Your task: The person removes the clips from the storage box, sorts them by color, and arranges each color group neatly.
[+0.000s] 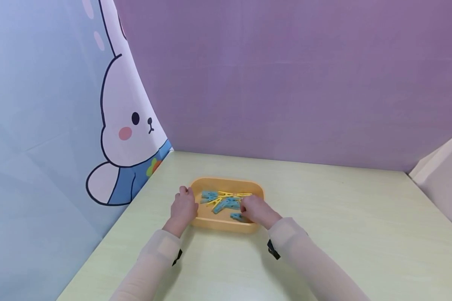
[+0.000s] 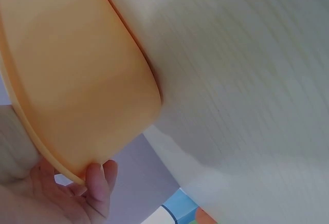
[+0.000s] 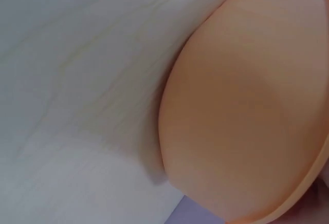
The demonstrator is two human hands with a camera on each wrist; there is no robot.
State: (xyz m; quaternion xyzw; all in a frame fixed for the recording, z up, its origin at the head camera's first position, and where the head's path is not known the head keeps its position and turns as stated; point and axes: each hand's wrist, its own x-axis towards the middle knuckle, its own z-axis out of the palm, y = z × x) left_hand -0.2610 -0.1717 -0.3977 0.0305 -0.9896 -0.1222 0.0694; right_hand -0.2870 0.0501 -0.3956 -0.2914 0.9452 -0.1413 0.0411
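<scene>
An orange-yellow plastic basket [image 1: 220, 225] with rounded corners stands on the table. Inside it lie several blue clothespins [image 1: 221, 205] and yellow clothespins [image 1: 226, 194]. My left hand [image 1: 184, 205] grips the basket's left rim; in the left wrist view its fingertips [image 2: 96, 180] curl against the outside wall. Over the right end, my right hand [image 1: 258, 210] reaches in with fingers bent down among the clothespins. One blue clothespin [image 1: 237, 217] lies close by those fingers. The basket wall [image 3: 241, 106] covers most of that hand in the right wrist view, and I cannot tell whether it pinches a clothespin.
The pale wood-grain table [image 1: 346, 225] extends around the basket. A purple backdrop [image 1: 286, 83] rises along its far edge. On the left hangs a light-blue sheet [image 1: 41, 125] with a cartoon rabbit. A white panel [image 1: 442, 179] borders the right side.
</scene>
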